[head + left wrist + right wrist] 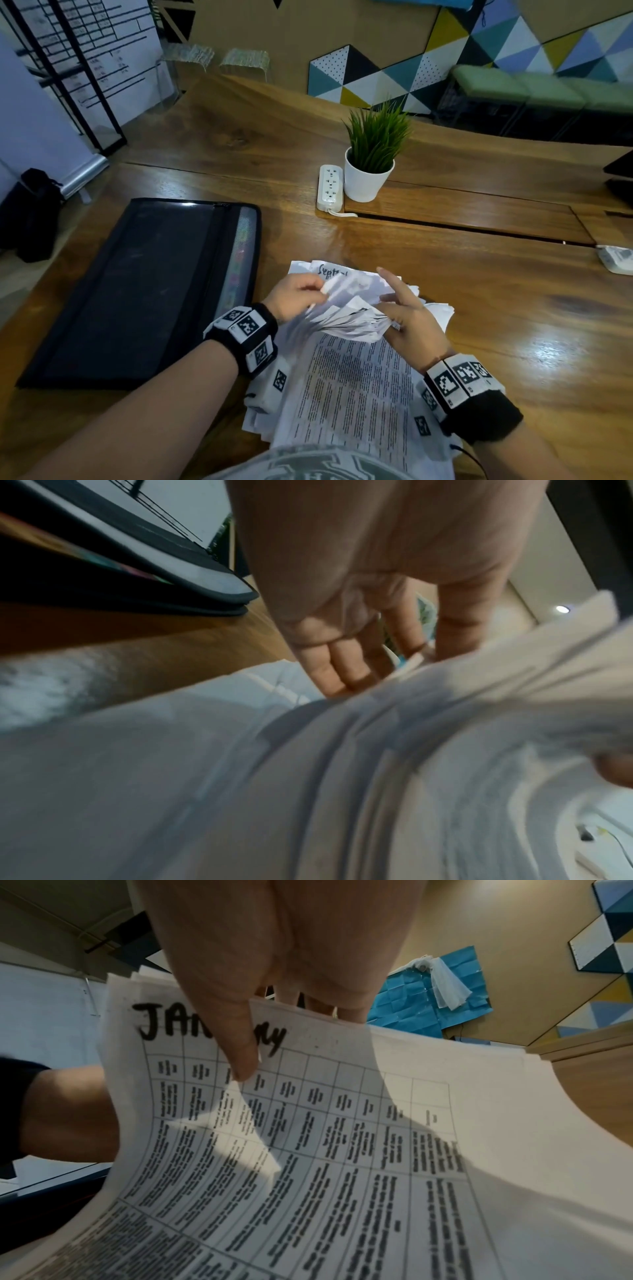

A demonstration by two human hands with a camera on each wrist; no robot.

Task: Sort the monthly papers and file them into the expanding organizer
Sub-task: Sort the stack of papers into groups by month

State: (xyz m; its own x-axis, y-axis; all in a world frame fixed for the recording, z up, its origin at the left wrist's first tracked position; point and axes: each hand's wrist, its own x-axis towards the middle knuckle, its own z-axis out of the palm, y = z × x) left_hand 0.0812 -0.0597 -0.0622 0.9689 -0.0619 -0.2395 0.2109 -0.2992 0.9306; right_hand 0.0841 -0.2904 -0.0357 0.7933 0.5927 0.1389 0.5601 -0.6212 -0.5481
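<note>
A stack of printed papers lies on the wooden table right in front of me, its far ends bent up and fanned. My left hand pinches a sheet edge at the fan's left side; the left wrist view shows its fingers on the blurred papers. My right hand grips the lifted ends, thumb on a table-printed sheet headed "January". A sheet marked "Sept" lies behind the fan. The black expanding organizer lies flat and closed to the left.
A potted plant and a white power strip stand beyond the papers. A small white object sits at the table's right edge, a dark device behind it. A black bag is on the floor at left.
</note>
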